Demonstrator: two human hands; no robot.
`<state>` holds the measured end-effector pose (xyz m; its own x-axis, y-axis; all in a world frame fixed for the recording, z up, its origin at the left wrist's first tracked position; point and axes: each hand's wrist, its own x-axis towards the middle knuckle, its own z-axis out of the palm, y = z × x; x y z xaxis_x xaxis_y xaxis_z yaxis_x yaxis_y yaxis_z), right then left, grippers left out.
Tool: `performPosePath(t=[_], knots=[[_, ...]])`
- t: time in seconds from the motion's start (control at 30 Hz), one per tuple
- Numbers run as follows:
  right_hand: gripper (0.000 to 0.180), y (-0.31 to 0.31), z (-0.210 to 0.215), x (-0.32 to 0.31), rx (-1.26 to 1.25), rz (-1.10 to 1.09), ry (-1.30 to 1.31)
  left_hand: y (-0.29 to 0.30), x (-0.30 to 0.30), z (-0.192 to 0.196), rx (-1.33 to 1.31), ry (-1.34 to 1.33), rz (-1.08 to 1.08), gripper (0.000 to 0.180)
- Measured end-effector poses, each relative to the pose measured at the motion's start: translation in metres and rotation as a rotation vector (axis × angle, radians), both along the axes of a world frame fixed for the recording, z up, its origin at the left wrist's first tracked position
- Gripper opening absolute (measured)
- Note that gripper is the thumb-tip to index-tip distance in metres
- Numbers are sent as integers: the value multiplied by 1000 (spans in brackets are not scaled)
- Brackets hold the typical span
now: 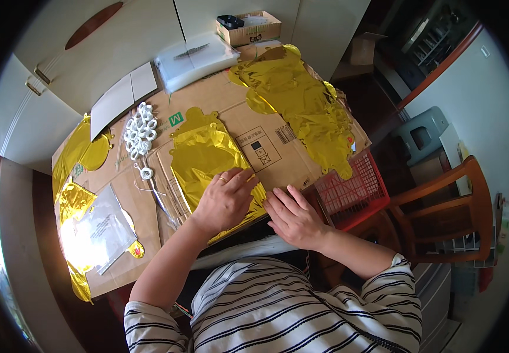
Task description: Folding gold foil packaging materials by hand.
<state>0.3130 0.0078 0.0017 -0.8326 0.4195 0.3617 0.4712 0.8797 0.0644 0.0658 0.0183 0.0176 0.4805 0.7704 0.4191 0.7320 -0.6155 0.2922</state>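
Brown flattened cardboard [207,94] is covering the work surface. Glossy scallop-edged gold foil [207,156] is lying centrally near its front edge. Bent fingers are showing on the left hand [228,197] over the foil, their grip unclear; the right hand [295,220] is resting at the foil's right edge, fingers extended, unclenched.

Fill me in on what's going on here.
A person's left hand, fingers bent, is on a shiny gold foil piece lying over brown cardboard. The right hand lies open at the foil's near right edge. More gold foil shapes lie to the right, and a cluster of white ring-shaped rolls sits to the left.
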Motion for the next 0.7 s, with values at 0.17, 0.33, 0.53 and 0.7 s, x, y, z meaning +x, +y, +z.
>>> performPosePath(t=[0.17, 0.33, 0.53, 0.7], knots=[[47, 1, 1, 0, -5, 12, -3, 9, -5, 1, -14, -28, 18, 38], [46, 7, 1, 1, -5, 55, -15, 11, -7, -2, -7, -53, 16, 39], [42, 18, 4, 1, -31, 101, -34, 12, -10, -1, -73, -95, 21, 47], [42, 17, 6, 2, -27, 109, -58, 12, -12, -1, -80, -100, 23, 50]])
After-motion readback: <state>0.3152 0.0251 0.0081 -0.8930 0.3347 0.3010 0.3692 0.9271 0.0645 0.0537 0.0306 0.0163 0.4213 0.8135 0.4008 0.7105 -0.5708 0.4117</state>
